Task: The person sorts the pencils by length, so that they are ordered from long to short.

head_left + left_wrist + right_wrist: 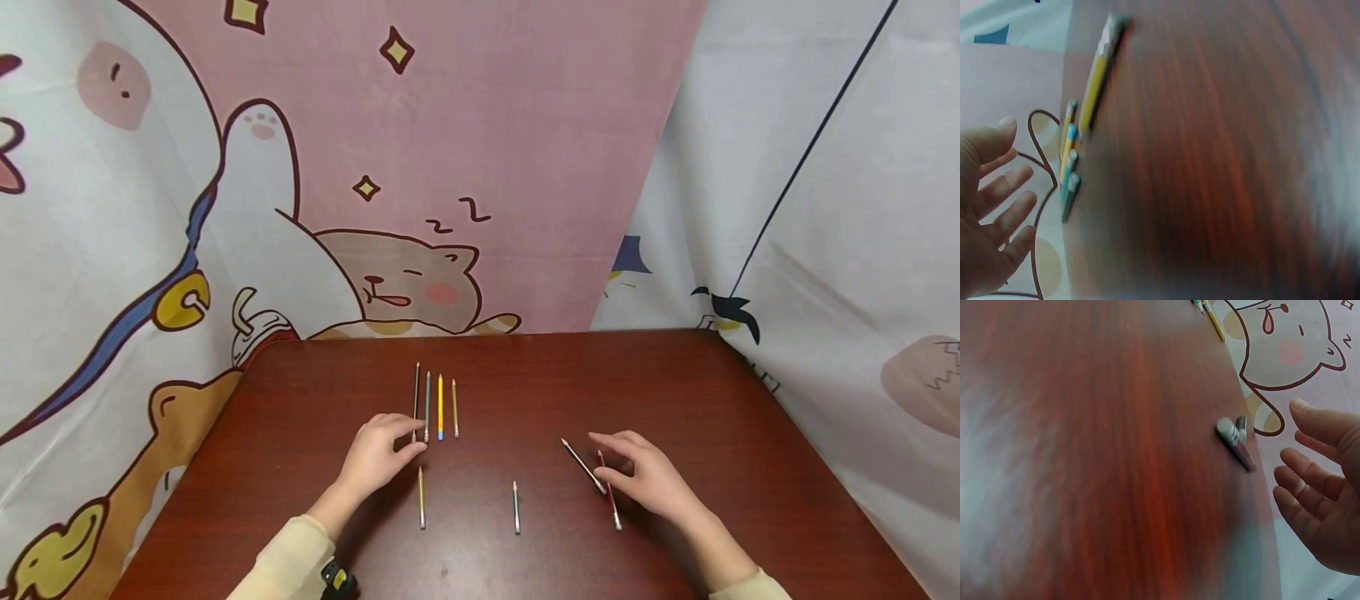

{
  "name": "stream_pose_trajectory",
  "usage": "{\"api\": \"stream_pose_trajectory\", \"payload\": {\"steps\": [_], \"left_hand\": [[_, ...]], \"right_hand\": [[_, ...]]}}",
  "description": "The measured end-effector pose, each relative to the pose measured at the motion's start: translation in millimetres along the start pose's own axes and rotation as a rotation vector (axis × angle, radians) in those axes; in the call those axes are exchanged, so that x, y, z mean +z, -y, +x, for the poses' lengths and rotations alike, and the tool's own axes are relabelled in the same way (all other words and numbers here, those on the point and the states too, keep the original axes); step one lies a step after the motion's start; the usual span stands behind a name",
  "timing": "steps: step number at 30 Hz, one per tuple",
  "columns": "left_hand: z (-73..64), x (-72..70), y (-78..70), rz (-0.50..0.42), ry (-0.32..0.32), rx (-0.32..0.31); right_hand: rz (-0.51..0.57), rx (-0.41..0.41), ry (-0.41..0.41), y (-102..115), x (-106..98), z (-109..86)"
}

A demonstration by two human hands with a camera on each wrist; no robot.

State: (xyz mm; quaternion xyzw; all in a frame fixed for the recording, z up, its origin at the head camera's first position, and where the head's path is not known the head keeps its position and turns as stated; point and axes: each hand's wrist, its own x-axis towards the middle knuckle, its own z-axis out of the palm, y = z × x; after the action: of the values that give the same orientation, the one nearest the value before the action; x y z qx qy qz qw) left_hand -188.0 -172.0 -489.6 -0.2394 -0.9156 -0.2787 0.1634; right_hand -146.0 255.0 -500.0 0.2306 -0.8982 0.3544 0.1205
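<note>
Toward ten o'clock on the red-brown table [525, 375], four pencils [440, 407] are lying in a row; the left hand [381, 452] is hovering by their near ends, fingers parted, gripping nothing. At three o'clock, the right hand [647, 477] is hanging over a red pencil [612, 503] and a dark pencil [582, 466], its fingers relaxed and empty. A lone yellow pencil [422, 497] is resting at eight, a short green pencil [517, 507] at six.

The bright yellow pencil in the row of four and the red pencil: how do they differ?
The yellow pencil has a blue end; the red pencil a pale one. The yellow pencil points nearly straight ahead; the red pencil slants, partly hidden by the right hand. Both lie on the table.
</note>
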Motion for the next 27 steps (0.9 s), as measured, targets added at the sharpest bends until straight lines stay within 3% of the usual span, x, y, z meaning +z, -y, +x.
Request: {"api": "stream_pose_trajectory", "payload": {"steps": [6,12,19,24,27], "left_hand": [[2.9,8.6,-19.5,-0.076,-0.017,0.004],[3.4,19.2,-41.7,-0.112,0.015,-0.011],[5.9,35.0,-67.3,-0.257,0.045,-0.061],[7.5,44.8,-82.9,-0.318,0.040,-0.072],[8.9,48.6,-92.0,-0.335,0.030,-0.083]], "right_hand": [[-0.013,0.003,-0.026,-4.1,-4.7,-7.9],[-0.003,0.029,-0.028,-6.6,-3.1,-11.3],[0.006,0.014,-0.040,-6.6,3.8,-9.3],[-0.082,0.003,-0.038,-3.8,10.8,-6.8],[-0.150,0.037,-0.022,-1.6,15.2,-4.9]]}}
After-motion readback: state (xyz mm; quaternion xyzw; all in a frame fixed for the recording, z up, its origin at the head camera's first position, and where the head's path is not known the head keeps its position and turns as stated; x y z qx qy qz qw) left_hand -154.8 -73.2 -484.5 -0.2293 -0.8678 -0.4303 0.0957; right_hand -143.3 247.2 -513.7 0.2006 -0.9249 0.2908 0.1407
